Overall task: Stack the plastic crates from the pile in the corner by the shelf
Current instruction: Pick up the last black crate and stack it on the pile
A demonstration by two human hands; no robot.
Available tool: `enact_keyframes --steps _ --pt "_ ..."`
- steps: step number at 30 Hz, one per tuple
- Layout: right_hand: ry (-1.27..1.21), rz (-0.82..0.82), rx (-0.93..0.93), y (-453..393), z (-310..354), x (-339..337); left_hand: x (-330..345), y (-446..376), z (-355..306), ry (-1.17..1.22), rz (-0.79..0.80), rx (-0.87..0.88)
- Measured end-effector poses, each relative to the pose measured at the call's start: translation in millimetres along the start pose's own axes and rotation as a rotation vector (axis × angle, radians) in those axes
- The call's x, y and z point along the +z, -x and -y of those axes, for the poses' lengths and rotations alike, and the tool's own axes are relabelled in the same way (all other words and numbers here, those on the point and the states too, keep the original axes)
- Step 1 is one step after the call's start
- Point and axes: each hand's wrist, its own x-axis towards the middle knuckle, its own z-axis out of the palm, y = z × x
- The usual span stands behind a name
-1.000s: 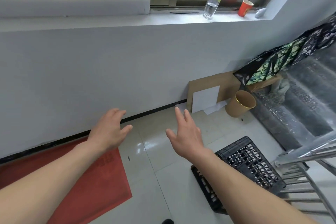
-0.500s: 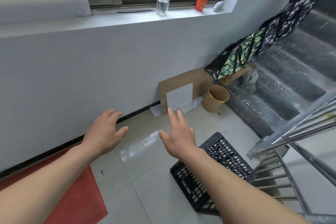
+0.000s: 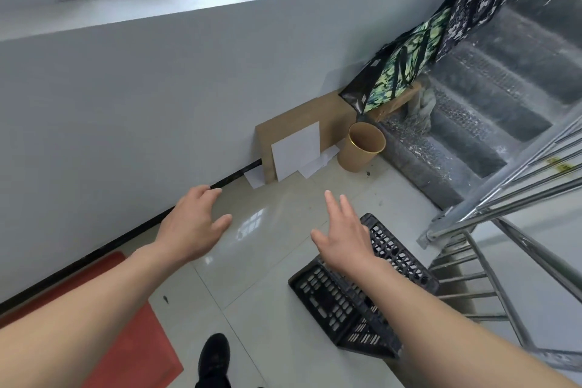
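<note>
A black plastic crate [image 3: 333, 302] with a lattice wall and base lies on the tiled floor at lower right, partly hidden under my right forearm. My right hand [image 3: 345, 236] hovers over its far corner with fingers spread and holds nothing. Farther left, my left hand [image 3: 195, 224] floats above bare tiles, fingers relaxed and empty. Neither hand touches the crate.
A metal stair railing [image 3: 504, 198] and grey steps rise at the right. Cardboard [image 3: 299, 116], white sheets and a brown paper bin [image 3: 362, 148] lean at the wall's corner. A red mat [image 3: 126, 340] lies at lower left. My black shoe [image 3: 214, 356] stands below.
The view has swung right and down, so the crate, bin and stairs now sit nearer the middle. Both hands have stayed open and have spread a little apart over the floor.
</note>
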Motion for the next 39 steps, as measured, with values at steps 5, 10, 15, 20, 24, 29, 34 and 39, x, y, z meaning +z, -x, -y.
enact_keyframes --steps 5,10,15,20,24,29,34,39 --pt "-0.018 -0.006 0.098 -26 -21 -4 9 -39 -10 -0.026 0.063 0.044" --pt "-0.041 -0.009 0.165 -47 -52 -6 23 -71 -30 -0.048 0.102 0.083" --pt "-0.07 0.022 0.191 -69 -91 1 47 -95 -62 -0.068 0.144 0.084" --pt "-0.103 0.135 0.181 -91 -138 15 79 -110 -91 -0.095 0.149 0.028" --pt "-0.1 0.278 0.195 -104 -178 34 114 -114 -113 -0.09 0.153 -0.026" --pt "-0.056 0.473 0.19 -110 -217 63 163 -108 -137 -0.067 0.191 -0.056" --pt "-0.039 0.623 0.22 -112 -239 104 202 -110 -138 -0.055 0.26 -0.071" --pt "-0.027 0.714 0.25 -111 -248 144 226 -120 -124 -0.043 0.295 -0.069"
